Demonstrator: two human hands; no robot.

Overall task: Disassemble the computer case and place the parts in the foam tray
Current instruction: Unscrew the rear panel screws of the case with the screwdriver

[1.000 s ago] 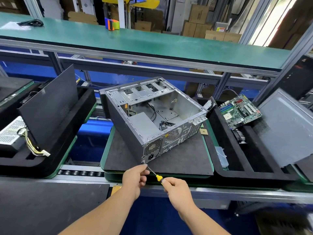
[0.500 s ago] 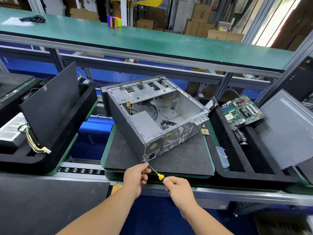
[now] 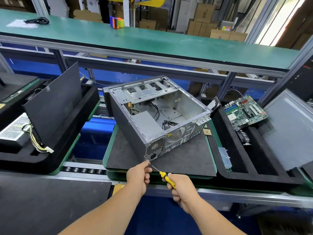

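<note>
An open grey computer case (image 3: pixel 128 126) lies on its side on a dark mat (image 3: pixel 183 160), its rear panel facing me and the power supply still inside. My right hand (image 3: pixel 182 192) grips a yellow-handled screwdriver (image 3: pixel 166 178) whose tip reaches the case's near bottom corner. My left hand (image 3: pixel 138 177) pinches the screwdriver's shaft right at that corner. To the right, a black foam tray (image 3: pixel 240 168) holds a green motherboard (image 3: pixel 243 111) and a grey side panel (image 3: pixel 291 131).
On the left, another black foam tray (image 3: pixel 71 133) carries a black panel (image 3: pixel 54 106) and a power supply (image 3: pixel 15 129) with loose cables. A green shelf (image 3: pixel 152 43) runs overhead behind the case. Conveyor rollers (image 3: pixel 81 170) sit below the trays.
Both hands stay at the case's near corner with the screwdriver, which has barely shifted. The view has dipped slightly.
</note>
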